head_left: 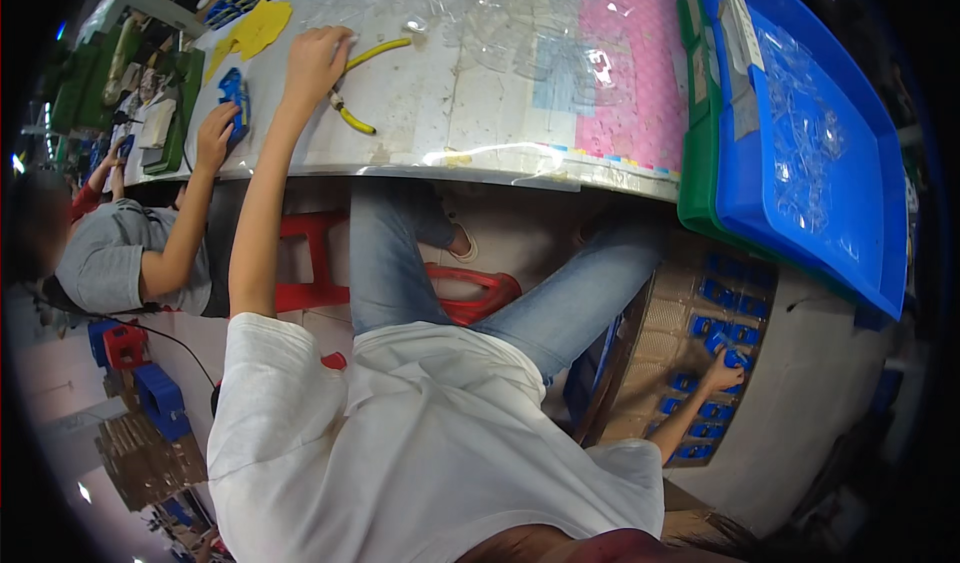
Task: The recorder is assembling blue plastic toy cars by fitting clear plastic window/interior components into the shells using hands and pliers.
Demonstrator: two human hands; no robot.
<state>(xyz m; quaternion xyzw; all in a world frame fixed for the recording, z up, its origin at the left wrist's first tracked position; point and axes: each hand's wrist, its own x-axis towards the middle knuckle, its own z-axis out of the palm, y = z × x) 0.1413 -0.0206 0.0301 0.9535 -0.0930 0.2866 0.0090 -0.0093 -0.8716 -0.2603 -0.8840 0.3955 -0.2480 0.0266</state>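
From my remote seat I see the left grip (315, 58) far out on the table (470, 113), curled shut over the head of the pliers (372, 55). Their two yellow handles splay out to the right of it. The right grip (722, 373) is well apart from it, down past the knee in the box (655, 328) on the floor. Its fingertips rest on one of the blue parts (715, 293), which lie there in rows. I cannot tell whether the fingers have closed on that part or only touch it.

The two reaches pull the body opposite ways, so I would settle one before the other. I would leave the pliers flat on the table with a light hold, so they do not skid toward the edge. The attention then goes to the box. The parts sit close together, so I would pinch one by its sides and lift it straight up, so it does not drag its neighbours out of line. I would bring it up between the knee and the table's edge, clear of the green and blue bins (850, 233) that overhang the box.

At the table's left end a co-worker's hand (215, 133) rests on another blue part (233, 93), just beside my left forearm. I would keep that elbow in and set down toward the pink mat (640, 83).
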